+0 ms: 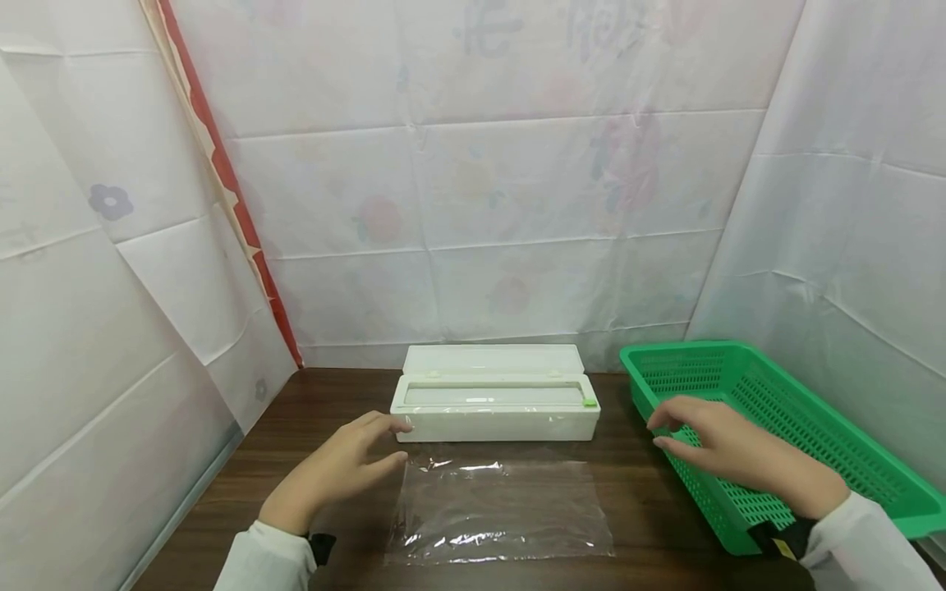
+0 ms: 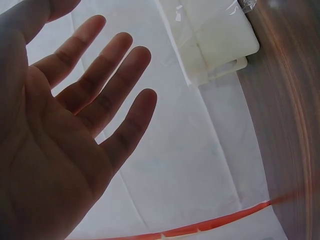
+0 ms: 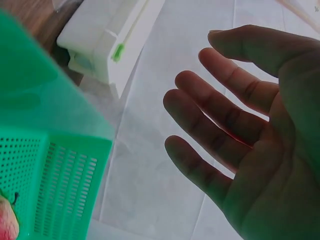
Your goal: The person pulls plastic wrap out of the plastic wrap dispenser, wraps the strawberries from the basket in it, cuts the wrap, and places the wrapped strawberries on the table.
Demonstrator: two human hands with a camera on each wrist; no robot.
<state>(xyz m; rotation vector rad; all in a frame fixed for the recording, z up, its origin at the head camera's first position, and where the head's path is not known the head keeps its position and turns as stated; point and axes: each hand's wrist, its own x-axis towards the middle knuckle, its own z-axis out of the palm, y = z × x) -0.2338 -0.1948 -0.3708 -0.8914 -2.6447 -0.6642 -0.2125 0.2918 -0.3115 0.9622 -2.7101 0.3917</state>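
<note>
A white cling film dispenser box (image 1: pixel 498 427) stands on the table with its lid (image 1: pixel 493 359) raised at the back and a green slide cutter (image 1: pixel 590 402) at the right end of its bar. From its front a sheet of clear plastic film (image 1: pixel 510 509) lies spread over the wood. My left hand (image 1: pixel 336 468) hovers by the box's front left corner, fingers loosely bent and nothing held. Over the near left rim of a green basket (image 1: pixel 835 423) is my right hand (image 1: pixel 727 443), empty, its fingers slightly curved and spread in the right wrist view.
A reddish fruit with a dark stem (image 3: pixel 7 222) sits in the basket, at the edge of the right wrist view. White patterned sheets (image 1: pixel 517 189) hang behind and on both sides of the dark wooden table (image 1: pixel 244 484). A red strip (image 1: pixel 222 164) runs down the left corner.
</note>
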